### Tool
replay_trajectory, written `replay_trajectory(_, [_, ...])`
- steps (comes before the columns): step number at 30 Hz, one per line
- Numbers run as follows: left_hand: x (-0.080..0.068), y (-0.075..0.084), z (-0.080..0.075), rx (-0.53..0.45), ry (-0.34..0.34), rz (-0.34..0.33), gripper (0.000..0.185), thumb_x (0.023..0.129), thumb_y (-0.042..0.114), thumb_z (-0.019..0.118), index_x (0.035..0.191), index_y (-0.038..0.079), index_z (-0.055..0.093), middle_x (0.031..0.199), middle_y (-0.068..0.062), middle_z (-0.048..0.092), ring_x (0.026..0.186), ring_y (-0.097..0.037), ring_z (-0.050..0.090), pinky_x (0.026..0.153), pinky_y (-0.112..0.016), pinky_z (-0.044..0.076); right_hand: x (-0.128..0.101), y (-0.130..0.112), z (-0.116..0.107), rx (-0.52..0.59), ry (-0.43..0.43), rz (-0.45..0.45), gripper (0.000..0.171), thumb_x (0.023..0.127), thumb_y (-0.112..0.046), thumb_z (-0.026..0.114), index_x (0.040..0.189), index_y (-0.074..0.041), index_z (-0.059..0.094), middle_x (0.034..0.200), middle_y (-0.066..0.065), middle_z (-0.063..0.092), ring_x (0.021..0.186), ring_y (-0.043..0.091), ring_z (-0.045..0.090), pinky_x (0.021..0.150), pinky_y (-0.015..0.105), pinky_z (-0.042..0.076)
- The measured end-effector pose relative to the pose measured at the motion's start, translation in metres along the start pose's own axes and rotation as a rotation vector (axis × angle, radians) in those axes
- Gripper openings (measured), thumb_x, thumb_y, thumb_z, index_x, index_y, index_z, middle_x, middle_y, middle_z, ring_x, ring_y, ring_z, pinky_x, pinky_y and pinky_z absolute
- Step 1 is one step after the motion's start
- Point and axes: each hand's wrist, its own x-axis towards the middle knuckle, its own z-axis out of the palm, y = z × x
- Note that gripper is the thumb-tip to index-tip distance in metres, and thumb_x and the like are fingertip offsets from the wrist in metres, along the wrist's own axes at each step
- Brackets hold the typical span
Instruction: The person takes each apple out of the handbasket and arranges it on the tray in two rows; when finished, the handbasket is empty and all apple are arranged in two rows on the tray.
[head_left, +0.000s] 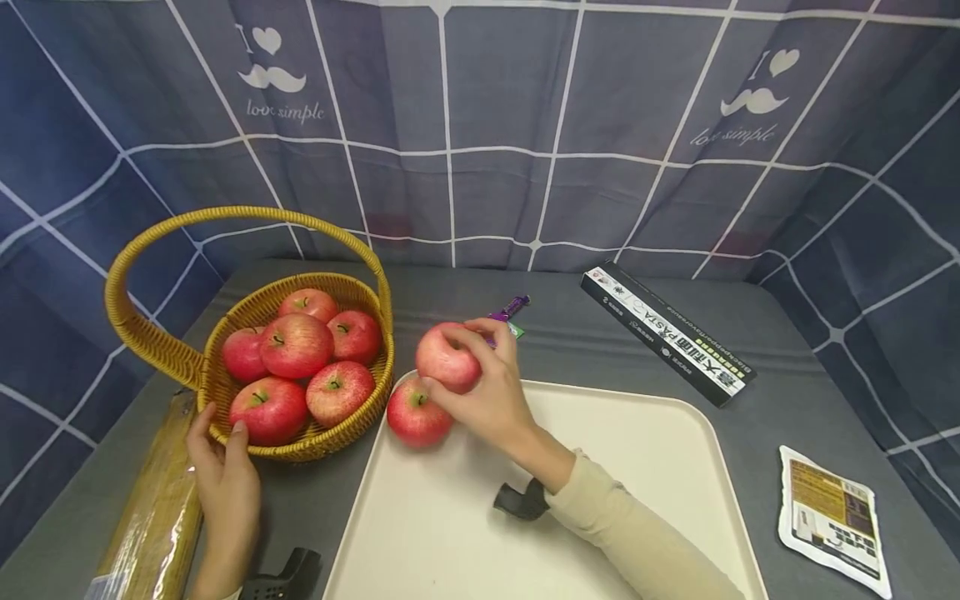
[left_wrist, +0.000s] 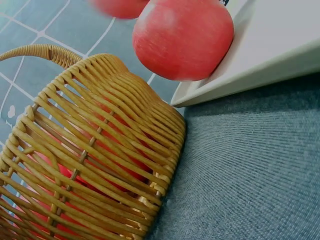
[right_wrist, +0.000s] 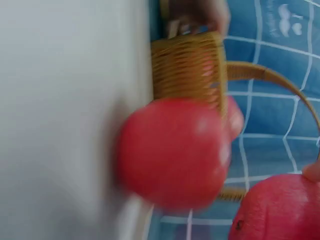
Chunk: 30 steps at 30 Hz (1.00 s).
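Tabletop bay of household character; exact room not determinable.
Checked cloth printed "love simple" hangs behind the tray, with more at either side; grey fabric lies beneath it. Groceries noted: wicker basket of apples left of the tray, box marked "PASTA" behind it, printed pouch right of it.

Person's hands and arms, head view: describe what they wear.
The right hand and left hand wear no gloves. A long beige sleeve, wrinkled near its cuff, covers the right forearm. A black, angular right wrist camera shows by that wrist; a black left wrist camera shows by the other.
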Motion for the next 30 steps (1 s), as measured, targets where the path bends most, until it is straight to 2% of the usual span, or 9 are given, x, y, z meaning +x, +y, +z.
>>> replay_trajectory(4, [-0.003, 0.0, 0.001, -0.014, 0.004, 0.022, 0.045, 0.095, 0.013, 0.036, 0.139, 0.01, 0.025, 0.148, -0.011, 0.016, 0.135, -0.005, 0.011, 0.109, -0.013, 0.007, -0.02, 0.027, -0.029, -0.109, -0.06, -0.022, 0.048, 0.063, -0.026, 0.078, 0.108, -0.022, 0.062, 0.117, 0.001, 0.044, 0.113, 0.016, 0.036, 0.087, 0.036, 0.044])
replay_trajectory(7, [-0.004, -0.001, 0.001, -0.035, -0.002, 0.029, 0.045, 0.095, 0.011, 0.036, 0.139, 0.009, 0.025, 0.148, -0.011, 0.015, 0.135, -0.005, 0.01, 0.109, -0.013, 0.007, -0.035, 0.043, -0.045, -0.184, -0.141, -0.029, 0.05, 0.062, -0.026, 0.078, 0.11, -0.022, 0.061, 0.115, 0.002, 0.044, 0.109, 0.016, 0.036, 0.084, 0.036, 0.045])
replay_trajectory(12, [-0.002, 0.0, 0.001, -0.039, 0.004, 0.02, 0.045, 0.095, 0.011, 0.037, 0.139, 0.01, 0.026, 0.148, -0.01, 0.016, 0.135, -0.007, 0.013, 0.108, -0.012, 0.01, -0.054, 0.058, -0.058, -0.294, -0.289, -0.076, 0.061, 0.061, -0.03, 0.08, 0.116, -0.023, 0.056, 0.115, 0.003, 0.039, 0.108, 0.016, 0.035, 0.081, 0.034, 0.047])
replay_trajectory(16, [-0.001, 0.0, 0.002, -0.021, 0.001, -0.004, 0.045, 0.095, 0.013, 0.036, 0.139, 0.011, 0.025, 0.148, -0.009, 0.015, 0.135, -0.007, 0.012, 0.109, -0.013, 0.01, -0.057, 0.059, -0.061, -0.331, -0.309, -0.096, 0.064, 0.061, -0.038, 0.08, 0.117, -0.026, 0.053, 0.115, 0.002, 0.037, 0.108, 0.015, 0.034, 0.081, 0.034, 0.047])
replay_trajectory(19, [0.0, 0.001, 0.002, -0.013, -0.01, -0.009, 0.046, 0.095, 0.013, 0.036, 0.14, 0.011, 0.024, 0.15, -0.008, 0.013, 0.136, -0.006, 0.009, 0.11, -0.016, 0.006, -0.053, 0.055, -0.06, -0.322, -0.298, -0.115, 0.062, 0.063, -0.045, 0.078, 0.116, -0.026, 0.052, 0.115, 0.002, 0.037, 0.108, 0.015, 0.033, 0.08, 0.033, 0.046])
replay_trajectory(23, [0.0, 0.002, 0.002, -0.007, -0.012, -0.004, 0.046, 0.096, 0.013, 0.036, 0.14, 0.01, 0.023, 0.15, -0.008, 0.012, 0.136, -0.006, 0.008, 0.111, -0.017, 0.005, -0.041, 0.04, -0.049, -0.247, -0.291, -0.146, 0.06, 0.069, -0.047, 0.073, 0.119, -0.023, 0.051, 0.122, 0.003, 0.037, 0.114, 0.016, 0.031, 0.084, 0.034, 0.044])
replay_trajectory(26, [0.0, 0.002, 0.002, 0.013, -0.009, -0.007, 0.046, 0.096, 0.014, 0.035, 0.14, 0.01, 0.023, 0.149, -0.009, 0.013, 0.135, -0.006, 0.01, 0.111, -0.017, 0.006, -0.028, 0.026, -0.033, -0.183, -0.305, -0.169, 0.058, 0.072, -0.044, 0.071, 0.122, -0.023, 0.05, 0.128, 0.003, 0.036, 0.121, 0.018, 0.028, 0.089, 0.038, 0.042])
replay_trajectory(30, [0.0, 0.002, 0.0, 0.024, -0.004, -0.002, 0.046, 0.096, 0.014, 0.035, 0.14, 0.009, 0.023, 0.149, -0.01, 0.015, 0.135, -0.007, 0.012, 0.11, -0.015, 0.009, -0.003, 0.004, 0.001, -0.103, -0.316, -0.222, 0.058, 0.074, -0.04, 0.071, 0.124, -0.023, 0.048, 0.132, 0.004, 0.036, 0.125, 0.017, 0.027, 0.094, 0.039, 0.039])
